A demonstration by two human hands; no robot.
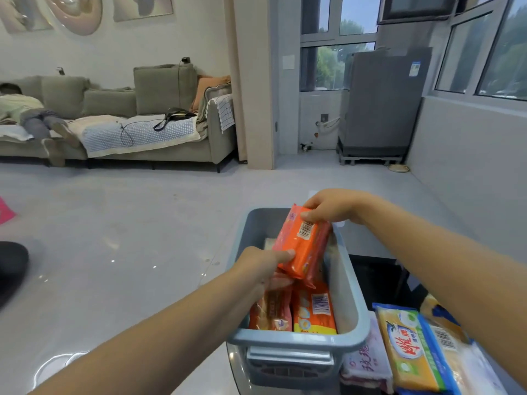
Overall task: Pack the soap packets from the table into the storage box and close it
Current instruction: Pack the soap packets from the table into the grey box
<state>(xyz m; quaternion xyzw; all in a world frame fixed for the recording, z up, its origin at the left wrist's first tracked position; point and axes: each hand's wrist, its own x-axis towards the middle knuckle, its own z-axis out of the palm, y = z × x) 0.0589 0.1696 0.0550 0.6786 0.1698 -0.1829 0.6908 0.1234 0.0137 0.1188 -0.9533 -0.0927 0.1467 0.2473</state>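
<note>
A grey-blue storage box (350, 306) stands open in front of me, with two orange soap packets (313, 312) upright at its near end. Over the box's far half I hold another orange soap packet (299, 246), tilted. My right hand (330, 208) pinches its far top edge, and my left hand (261, 266) grips its near lower end. A second reddish packet lies right behind it. To the right of the box lie a yellow-and-blue soap packet (407, 352), a pale pink packet (366, 363) and a translucent one (450, 346).
The box and loose packets rest on a dark table (373, 277) whose edge is close to me. Beyond is open grey floor, a green sofa (159, 109) with a person lying on it, and a grey appliance (382, 104) by the windows.
</note>
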